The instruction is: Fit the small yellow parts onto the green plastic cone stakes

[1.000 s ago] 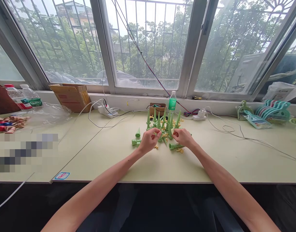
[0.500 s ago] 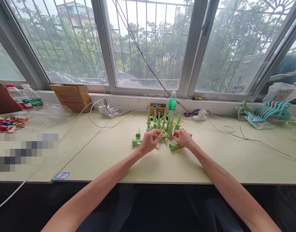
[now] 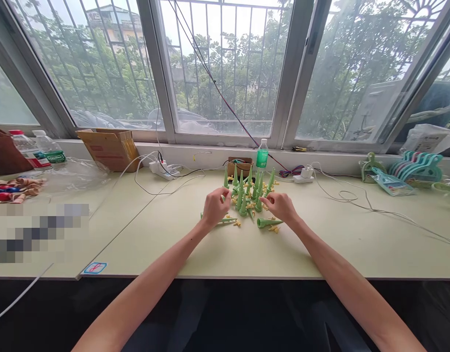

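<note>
Several pale green pointed cones stand in a cluster on the table, with small yellow plastic pieces among them. At the cluster's left side is my left hand, its fingers curled together; what they hold, if anything, is hidden. My right hand is on the other side, thumb and forefinger pinched close beside an upright cone. Whatever is in that pinch is too small to make out. One green cone lies on its side below the right hand, next to a few yellow pieces.
Behind the cones stand a green-labelled bottle and a small brown box. Power strips and a white cable lie along the back and right. Turquoise hangers sit far right, a cardboard box back left.
My left hand has moved left, away from the front of the cluster, and more of an upright cone there now shows. My right hand has stayed nearly in place.
</note>
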The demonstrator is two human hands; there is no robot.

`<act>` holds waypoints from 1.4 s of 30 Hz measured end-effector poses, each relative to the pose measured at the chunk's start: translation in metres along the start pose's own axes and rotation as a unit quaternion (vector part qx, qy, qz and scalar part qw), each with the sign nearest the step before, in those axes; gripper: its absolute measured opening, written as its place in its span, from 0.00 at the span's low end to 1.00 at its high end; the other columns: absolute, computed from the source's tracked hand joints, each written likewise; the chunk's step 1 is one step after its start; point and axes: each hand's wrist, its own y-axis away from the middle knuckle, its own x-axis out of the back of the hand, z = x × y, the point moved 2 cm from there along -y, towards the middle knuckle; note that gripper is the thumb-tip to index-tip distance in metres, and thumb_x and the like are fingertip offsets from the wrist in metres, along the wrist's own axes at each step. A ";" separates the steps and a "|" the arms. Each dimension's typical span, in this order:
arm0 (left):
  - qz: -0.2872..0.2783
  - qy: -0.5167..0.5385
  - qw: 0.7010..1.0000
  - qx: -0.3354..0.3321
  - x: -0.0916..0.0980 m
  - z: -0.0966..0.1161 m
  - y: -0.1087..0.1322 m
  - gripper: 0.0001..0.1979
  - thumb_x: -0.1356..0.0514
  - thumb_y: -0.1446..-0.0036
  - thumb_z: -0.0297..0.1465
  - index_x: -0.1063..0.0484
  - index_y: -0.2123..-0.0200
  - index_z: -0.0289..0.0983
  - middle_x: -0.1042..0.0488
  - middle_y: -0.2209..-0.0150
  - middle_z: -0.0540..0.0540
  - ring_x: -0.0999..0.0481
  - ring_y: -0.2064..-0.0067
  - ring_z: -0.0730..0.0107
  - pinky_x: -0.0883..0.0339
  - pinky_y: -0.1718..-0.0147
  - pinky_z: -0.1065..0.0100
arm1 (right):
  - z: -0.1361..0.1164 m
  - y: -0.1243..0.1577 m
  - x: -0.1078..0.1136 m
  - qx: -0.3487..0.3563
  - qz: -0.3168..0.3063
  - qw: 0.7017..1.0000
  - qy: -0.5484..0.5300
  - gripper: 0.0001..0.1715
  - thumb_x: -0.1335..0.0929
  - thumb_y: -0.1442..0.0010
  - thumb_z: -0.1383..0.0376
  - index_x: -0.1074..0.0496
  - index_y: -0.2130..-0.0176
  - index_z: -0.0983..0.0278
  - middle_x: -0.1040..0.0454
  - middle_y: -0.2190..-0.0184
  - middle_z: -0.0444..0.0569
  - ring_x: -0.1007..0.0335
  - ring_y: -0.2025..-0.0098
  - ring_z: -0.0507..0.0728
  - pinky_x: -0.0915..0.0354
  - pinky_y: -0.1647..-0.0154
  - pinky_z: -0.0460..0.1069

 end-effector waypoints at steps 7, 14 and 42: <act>-0.074 -0.258 0.953 0.143 0.020 -0.040 -0.012 0.10 0.45 0.42 0.35 0.29 0.61 0.37 0.26 0.60 0.39 0.27 0.57 0.53 0.36 0.62 0.61 | -0.002 0.000 0.010 0.035 0.060 0.998 -0.001 0.28 0.43 0.34 0.55 0.38 0.80 0.64 0.39 0.85 0.44 0.51 0.80 0.50 0.51 0.75 0.46; -0.178 -0.266 0.914 0.249 0.019 -0.059 -0.013 0.12 0.44 0.46 0.37 0.30 0.60 0.38 0.24 0.61 0.38 0.25 0.58 0.51 0.35 0.64 0.60 | -0.006 0.004 0.010 0.086 0.047 0.995 0.000 0.27 0.43 0.33 0.56 0.39 0.80 0.63 0.42 0.85 0.42 0.53 0.80 0.50 0.51 0.74 0.45; 0.016 0.138 0.987 -0.076 0.003 0.008 -0.001 0.08 0.42 0.41 0.35 0.30 0.65 0.36 0.30 0.65 0.46 0.27 0.64 0.72 0.27 0.70 0.72 | 0.036 0.009 0.003 0.051 -0.080 0.994 0.058 0.17 0.41 0.35 0.63 0.24 0.59 0.61 0.25 0.76 0.48 0.32 0.74 0.54 0.46 0.70 0.45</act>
